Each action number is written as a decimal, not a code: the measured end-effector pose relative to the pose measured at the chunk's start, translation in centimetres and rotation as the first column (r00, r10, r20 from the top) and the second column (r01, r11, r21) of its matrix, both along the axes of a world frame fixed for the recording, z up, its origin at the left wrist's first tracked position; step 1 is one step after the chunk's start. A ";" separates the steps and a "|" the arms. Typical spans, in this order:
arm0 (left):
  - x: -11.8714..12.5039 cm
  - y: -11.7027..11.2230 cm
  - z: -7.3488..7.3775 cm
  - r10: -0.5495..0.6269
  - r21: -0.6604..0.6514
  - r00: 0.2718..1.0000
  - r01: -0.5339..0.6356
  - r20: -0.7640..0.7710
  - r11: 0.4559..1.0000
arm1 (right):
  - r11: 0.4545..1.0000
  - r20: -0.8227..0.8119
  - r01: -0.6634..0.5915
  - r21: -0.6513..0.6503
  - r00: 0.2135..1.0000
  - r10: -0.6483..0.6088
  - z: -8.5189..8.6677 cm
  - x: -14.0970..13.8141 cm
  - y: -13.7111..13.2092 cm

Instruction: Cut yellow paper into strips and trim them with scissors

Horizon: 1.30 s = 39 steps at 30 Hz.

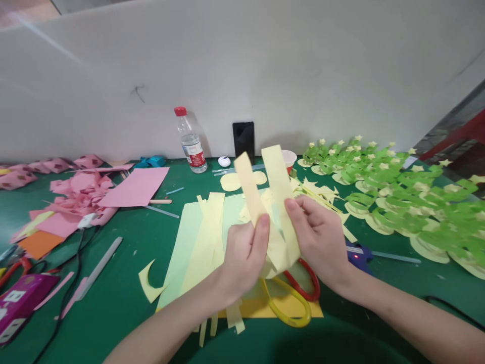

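Both my hands hold a folded pale yellow paper strip over the green table. The strip's two ends stand up in a V. My left hand is closed, its thumb pressed on the left arm of the strip. My right hand pinches the right arm near the fold. Under my hands lie more pale yellow strips on light green and orange sheets, and scissors with a red and a yellow loop.
Green paper trees with yellow stars fill the right side. Pink paper sheets and shapes lie at the left, with a purple box and cables. A water bottle, a black phone and a blue glue gun stand nearby.
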<state>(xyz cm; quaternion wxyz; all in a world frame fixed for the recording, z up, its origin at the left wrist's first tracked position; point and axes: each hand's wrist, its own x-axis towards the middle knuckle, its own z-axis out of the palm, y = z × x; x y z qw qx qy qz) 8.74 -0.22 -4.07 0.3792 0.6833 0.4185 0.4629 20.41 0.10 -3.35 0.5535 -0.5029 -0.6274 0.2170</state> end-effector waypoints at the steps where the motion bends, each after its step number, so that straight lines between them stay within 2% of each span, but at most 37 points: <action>1: -0.1 0.1 0.0 0.005 -0.010 1.000 -0.004 0.006 1.000 | 1.000 0.000 -0.010 -0.004 1.000 0.010 0.0 0.1 0.1; 7: -0.7 0.9 0.4 0.072 -0.212 0.984 -0.037 0.161 0.977 | 0.983 0.055 -0.174 -0.051 0.983 0.177 0.3 0.6 0.2; 10: -0.8 0.9 0.6 0.031 -0.149 0.987 -0.007 0.161 0.989 | 0.991 0.074 -0.129 -0.024 0.989 0.130 0.3 0.5 0.0; 14: -0.4 0.5 0.3 -0.077 -0.039 0.997 0.076 -0.017 0.996 | 1.000 0.078 -0.023 0.020 0.997 0.022 0.3 0.5 0.1; 22: 0.4 0.2 -0.3 -0.034 0.051 0.997 0.037 -0.071 0.998 | 0.998 0.071 0.057 -0.007 0.996 -0.056 -0.5 0.2 0.3; 28: 0.4 0.3 -0.4 -0.014 0.096 0.997 0.022 -0.078 0.995 | 0.996 0.048 0.073 -0.058 0.996 -0.070 -0.7 0.0 0.3; 33: 0.4 0.3 -0.6 -0.006 0.083 0.996 0.014 -0.088 0.996 | 0.994 0.015 0.075 -0.078 0.997 -0.074 -0.7 0.1 0.3; 39: -0.3 0.7 -0.1 0.017 0.007 0.998 -0.016 -0.060 1.000 | 0.994 -0.004 -0.042 -0.105 0.999 0.042 0.3 0.5 0.1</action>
